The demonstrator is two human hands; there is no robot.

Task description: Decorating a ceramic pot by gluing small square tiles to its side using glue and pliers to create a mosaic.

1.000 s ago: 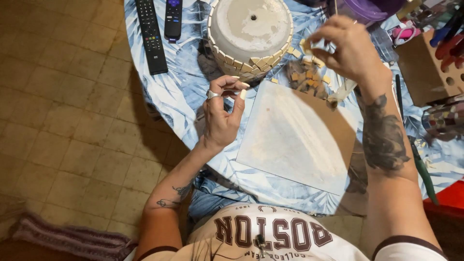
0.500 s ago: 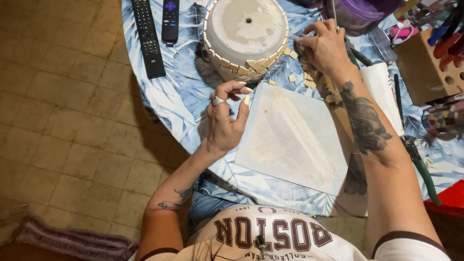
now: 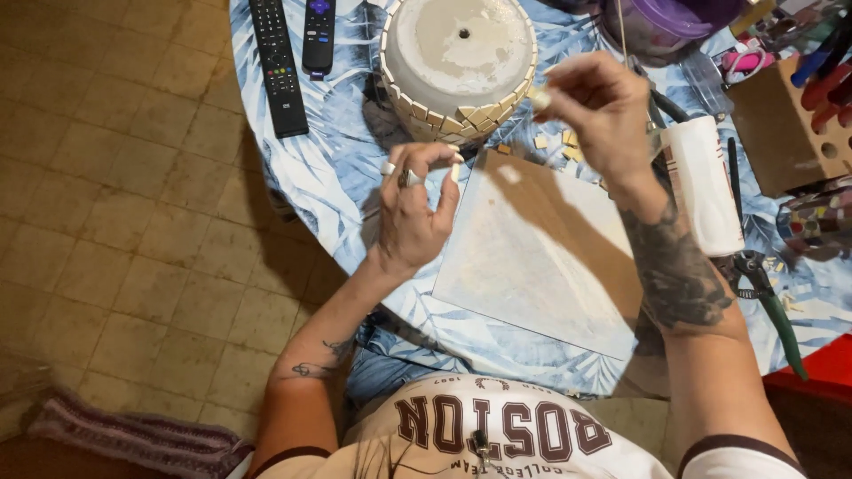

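Your right hand (image 3: 603, 111) has lifted off the loose tiles and now hovers just right of the upturned pot (image 3: 460, 62), fingertips pinched on one small tile (image 3: 538, 98). Your left hand (image 3: 415, 208) waits below the pot, fingers curled narrow, holding nothing I can make out. That light pinch could drop the tile onto the board (image 3: 541, 257), or seat it crooked against the pot's tiled rim

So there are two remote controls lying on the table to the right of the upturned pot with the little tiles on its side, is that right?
Not quite. The two remote controls lie to the left of the upturned pot, not the right, as the head view shows. They do rest on the table, and the pot does have little tiles along its side.
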